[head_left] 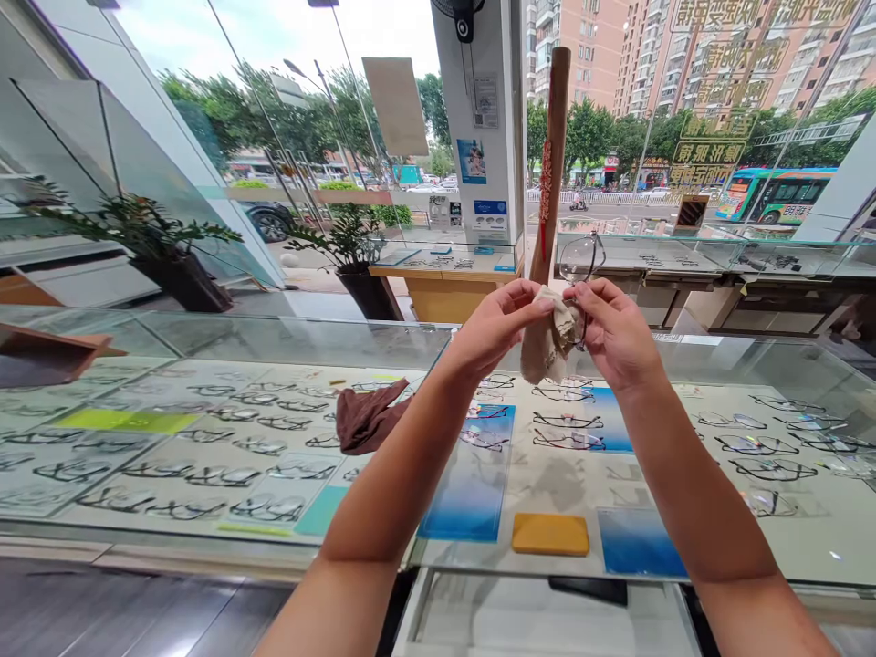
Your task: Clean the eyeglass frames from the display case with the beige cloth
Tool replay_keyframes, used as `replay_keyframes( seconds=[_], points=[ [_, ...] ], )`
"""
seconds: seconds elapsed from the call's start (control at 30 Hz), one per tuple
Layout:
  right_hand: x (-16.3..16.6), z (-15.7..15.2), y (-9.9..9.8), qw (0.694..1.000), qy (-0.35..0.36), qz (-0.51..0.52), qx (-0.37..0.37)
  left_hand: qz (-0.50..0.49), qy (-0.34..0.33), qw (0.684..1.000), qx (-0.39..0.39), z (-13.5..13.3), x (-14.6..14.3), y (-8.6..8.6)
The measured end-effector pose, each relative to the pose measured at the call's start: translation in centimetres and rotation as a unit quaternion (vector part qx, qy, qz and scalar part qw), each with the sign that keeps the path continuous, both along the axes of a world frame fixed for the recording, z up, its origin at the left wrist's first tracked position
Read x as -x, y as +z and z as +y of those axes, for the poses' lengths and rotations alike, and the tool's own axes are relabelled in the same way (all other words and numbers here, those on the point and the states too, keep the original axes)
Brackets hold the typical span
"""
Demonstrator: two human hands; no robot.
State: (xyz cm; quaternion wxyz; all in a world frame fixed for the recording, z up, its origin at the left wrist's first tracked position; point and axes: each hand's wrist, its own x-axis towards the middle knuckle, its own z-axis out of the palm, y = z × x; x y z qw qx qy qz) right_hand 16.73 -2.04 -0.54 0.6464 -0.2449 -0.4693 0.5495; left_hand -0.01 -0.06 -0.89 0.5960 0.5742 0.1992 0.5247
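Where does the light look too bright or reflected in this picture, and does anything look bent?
In the head view: sky washed out white; glass counter catching reflections; left white pillar leaning, perhaps lens distortion; held glasses faint against the background.

The cloth (pixel 563 318) hangs above the counter (pixel 554 493), left of the glasses (pixel 580 260), plants (pixel 154 224) behind

Shown are my two bare hands, left hand (pixel 491 330) and right hand (pixel 620 338); one pair of thin dark-framed eyeglasses (pixel 578 259) in my grasp; one crumpled beige cloth (pixel 562 319); one brown cloth (pixel 366 422); one yellow rectangular block (pixel 550 534); two green potted plants (pixel 352 242).
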Motion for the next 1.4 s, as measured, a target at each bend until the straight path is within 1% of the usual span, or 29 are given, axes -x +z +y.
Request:
replay_keyframes(
  seconds=[0.07, 0.17, 0.37, 0.57, 0.8, 1.13, 1.27, 1.4],
  points=[
    [0.0, -0.1, 0.1, 1.0, -0.002, -0.006, -0.008, 0.019, 0.002, 1.0, -0.017, 0.1, -0.1, -0.2],
    [0.1, -0.3, 0.2, 1.0, 0.0, -0.004, -0.025, 0.034, 0.005, 0.999, -0.023, 0.3, -0.1, -0.5],
    [0.1, -0.6, 0.3, 0.998, -0.003, -0.022, -0.051, 0.095, -0.027, 0.995, -0.017, 0.4, 0.0, -0.6],
    [0.0, -0.5, 0.3, 0.998, -0.013, -0.052, -0.039, 0.072, -0.032, 0.996, -0.052, 0.0, -0.3, -0.5],
    [0.0, -0.6, 0.3, 0.998, 0.022, -0.041, -0.039, 0.058, -0.083, 0.995, -0.013, -0.6, -0.2, -0.2],
    [0.1, -0.5, 0.4, 0.998, 0.046, -0.025, -0.046, 0.061, -0.069, 0.995, 0.025, -1.0, -0.5, -0.3],
    [0.0, -0.3, 0.4, 0.997, 0.043, -0.042, -0.045, 0.07, -0.077, 0.994, 0.024, -0.9, -0.3, -0.3],
    [-0.1, -0.2, 0.2, 0.997, 0.053, -0.037, -0.048, 0.075, -0.078, 0.994, -0.002, -0.9, -0.1, -0.2]
  ],
)
